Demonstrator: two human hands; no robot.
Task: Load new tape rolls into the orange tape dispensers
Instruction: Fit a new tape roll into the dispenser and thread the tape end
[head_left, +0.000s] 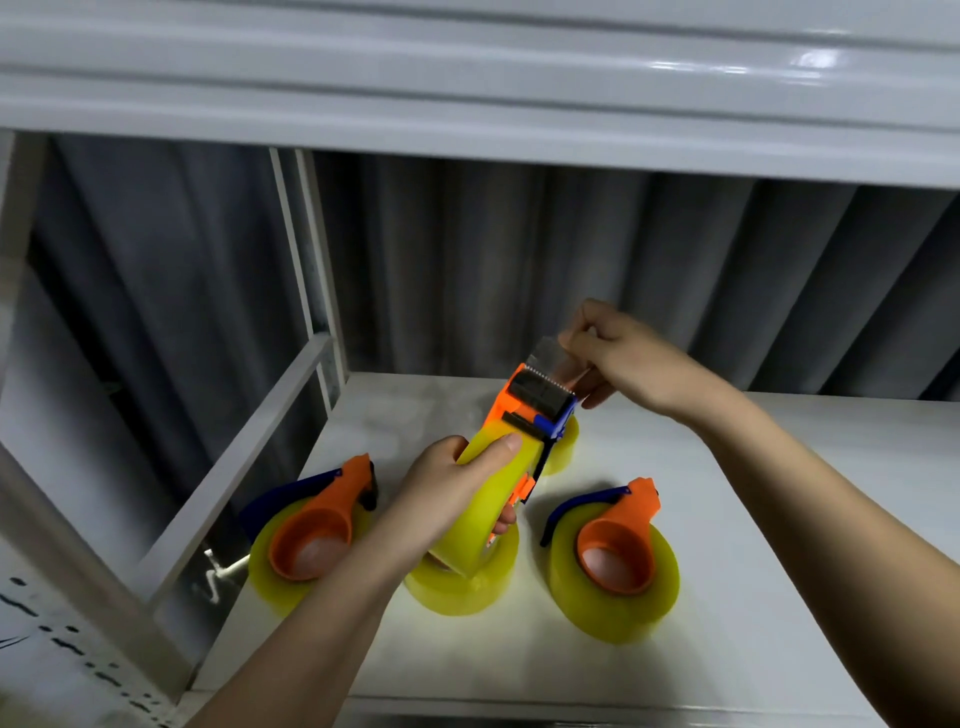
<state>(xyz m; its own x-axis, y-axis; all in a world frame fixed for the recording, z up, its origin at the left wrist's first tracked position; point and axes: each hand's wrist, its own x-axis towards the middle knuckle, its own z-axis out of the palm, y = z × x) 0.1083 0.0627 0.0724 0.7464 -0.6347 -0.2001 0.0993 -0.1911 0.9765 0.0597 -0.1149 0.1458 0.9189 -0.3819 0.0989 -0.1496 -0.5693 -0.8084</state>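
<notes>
Fingers of left hand (447, 483) grip the loaded dispenser (519, 441) (lifted); right hand (618, 358) pinches tape end (548, 351).

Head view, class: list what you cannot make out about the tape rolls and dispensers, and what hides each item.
- Bare roll under the held dispenser: its core, hidden by the left hand and held roll.
- Far roll: mostly hidden behind the held dispenser.
- Tape end pinched by the right hand: clear film, edges blurred.
- Left dispenser and right dispenser: blades face away.
</notes>
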